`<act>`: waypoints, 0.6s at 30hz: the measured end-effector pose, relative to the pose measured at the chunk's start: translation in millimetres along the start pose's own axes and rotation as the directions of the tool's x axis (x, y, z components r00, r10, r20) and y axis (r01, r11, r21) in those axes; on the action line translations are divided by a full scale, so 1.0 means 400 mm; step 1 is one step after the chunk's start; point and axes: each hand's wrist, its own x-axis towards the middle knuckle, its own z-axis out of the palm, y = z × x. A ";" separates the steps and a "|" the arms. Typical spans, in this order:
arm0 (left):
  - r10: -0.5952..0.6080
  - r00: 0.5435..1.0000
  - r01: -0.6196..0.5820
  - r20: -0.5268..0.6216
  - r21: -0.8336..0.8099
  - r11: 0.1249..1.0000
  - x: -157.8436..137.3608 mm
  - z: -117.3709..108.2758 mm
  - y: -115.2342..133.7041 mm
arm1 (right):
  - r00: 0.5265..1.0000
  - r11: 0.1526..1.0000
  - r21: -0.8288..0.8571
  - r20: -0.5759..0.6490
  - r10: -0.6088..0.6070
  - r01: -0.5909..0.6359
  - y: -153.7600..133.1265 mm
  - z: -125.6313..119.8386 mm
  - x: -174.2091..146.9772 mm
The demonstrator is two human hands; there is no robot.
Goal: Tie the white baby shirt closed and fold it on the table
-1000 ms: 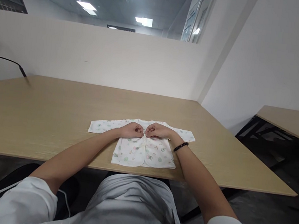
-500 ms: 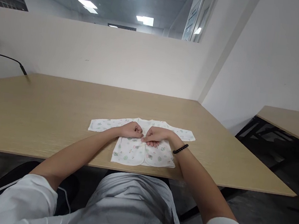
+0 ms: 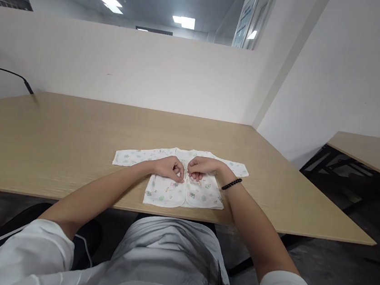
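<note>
A small white baby shirt (image 3: 165, 193) with a light print of green and pink figures lies flat on the table, its sleeves spread to both sides and its front opening running down the middle. My left hand (image 3: 170, 167) rests on the left front panel, fingers curled and pinched at the opening's edge. Opposite it, my right hand (image 3: 201, 167) is bent in at the wrist, its thumb and fingers closed at the right edge. A narrow gap parts the two sets of fingertips. Thin white strips show between them, too small to make out clearly.
The wooden table (image 3: 72, 147) reaches back to a white partition wall (image 3: 143, 73). A thin black bent stem (image 3: 28, 86) rises at the far left. Another table (image 3: 374, 152) stands to the right. On my right wrist is a black bead bracelet (image 3: 231, 184).
My fingertips, which met at the shirt's opening, have drawn slightly apart. The left fingertips have turned down toward the opening, and the right hand has shifted a little up and right.
</note>
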 end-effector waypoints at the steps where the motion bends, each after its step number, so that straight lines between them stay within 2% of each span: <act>1: 0.005 1.000 -0.005 0.004 -0.004 1.000 0.001 -0.001 -0.003 | 1.000 1.000 0.012 0.002 0.002 -0.002 0.003 -0.006 -0.002; 7: 0.012 1.000 -0.012 0.023 -0.015 1.000 0.004 -0.005 -0.014 | 1.000 0.999 0.038 0.025 0.013 -0.014 0.008 -0.020 -0.013; 14: 0.005 0.999 -0.005 0.043 -0.015 1.000 0.005 -0.001 -0.008 | 0.993 0.994 -0.110 0.109 0.042 -0.030 -0.022 0.013 -0.011; 18: 0.004 0.998 -0.003 0.065 -0.015 1.000 0.002 0.006 0.000 | 0.990 0.991 -0.131 0.131 0.048 -0.030 -0.023 0.015 -0.005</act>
